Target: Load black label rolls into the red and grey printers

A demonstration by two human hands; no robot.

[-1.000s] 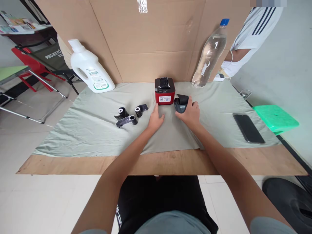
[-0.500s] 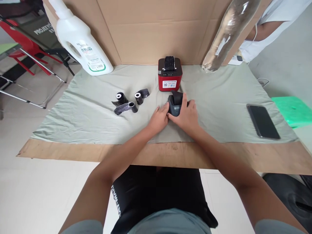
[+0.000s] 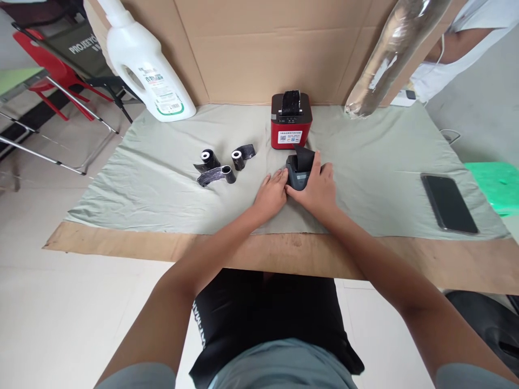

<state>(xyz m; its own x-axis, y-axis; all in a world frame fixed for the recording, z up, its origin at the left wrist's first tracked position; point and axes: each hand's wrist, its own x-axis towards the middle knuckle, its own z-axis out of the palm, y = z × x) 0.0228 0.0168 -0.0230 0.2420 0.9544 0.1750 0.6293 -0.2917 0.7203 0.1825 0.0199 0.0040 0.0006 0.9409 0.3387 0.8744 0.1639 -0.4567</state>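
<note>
A small dark handheld printer point(image 3: 299, 174) with black paper curling out of its top lies on the grey-green cloth point(image 3: 154, 178). My right hand point(image 3: 318, 189) is wrapped round its right side. My left hand point(image 3: 272, 193) presses its fingertips against the printer's left side. Just behind stands a red and black label printer point(image 3: 291, 121) with a white sticker on its front. Three black paper rolls point(image 3: 224, 164), partly unwound, lie to the left of my left hand.
A white detergent jug point(image 3: 146, 70) stands at the back left and a clear plastic bottle point(image 3: 395, 51) at the back right, both before a cardboard wall. A black phone point(image 3: 448, 202) lies on the right. A person's arm point(image 3: 458, 46) shows at the far right. Folding chairs stand at the left.
My right hand has drawn the small dark printer away from the red printer, toward me. My left hand came across to touch its left side. The view has tilted down.
</note>
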